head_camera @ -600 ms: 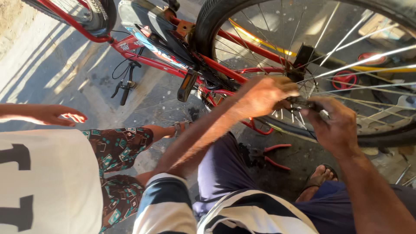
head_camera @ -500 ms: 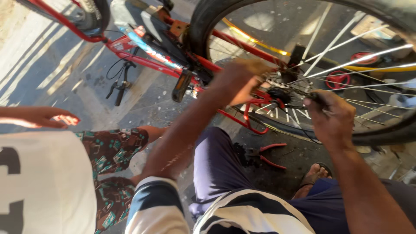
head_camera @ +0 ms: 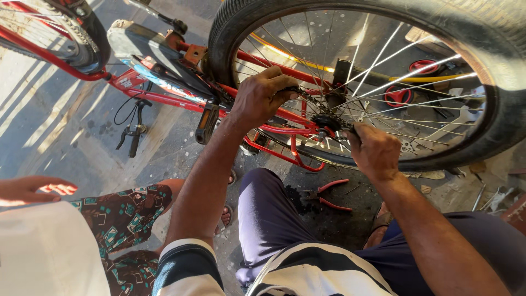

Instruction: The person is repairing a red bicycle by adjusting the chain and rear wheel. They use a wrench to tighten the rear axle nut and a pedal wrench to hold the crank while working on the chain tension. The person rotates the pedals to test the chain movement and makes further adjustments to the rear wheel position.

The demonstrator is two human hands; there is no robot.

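A red bicycle (head_camera: 164, 98) lies upside down before me, its rear wheel (head_camera: 493, 126) with a black tyre and silver spokes filling the upper right. My left hand (head_camera: 260, 96) grips the dark chain (head_camera: 309, 98) above the small sprocket (head_camera: 329, 121) at the hub. My right hand (head_camera: 375, 151) is closed at the hub just right of the sprocket; whatever it holds is hidden by the fingers. A black pedal (head_camera: 207, 121) hangs beside my left forearm.
Red-handled pliers (head_camera: 331, 194) lie on the ground under the wheel. Another person sits at the left in patterned shorts (head_camera: 126, 219), one hand (head_camera: 30, 189) outstretched. A second wheel (head_camera: 76, 33) is at top left. Red discs (head_camera: 397, 96) and tools lie beyond the spokes.
The view has shifted so the wheel sits more central. My left hand has settled onto the chain, while my right hand stays at the hub.
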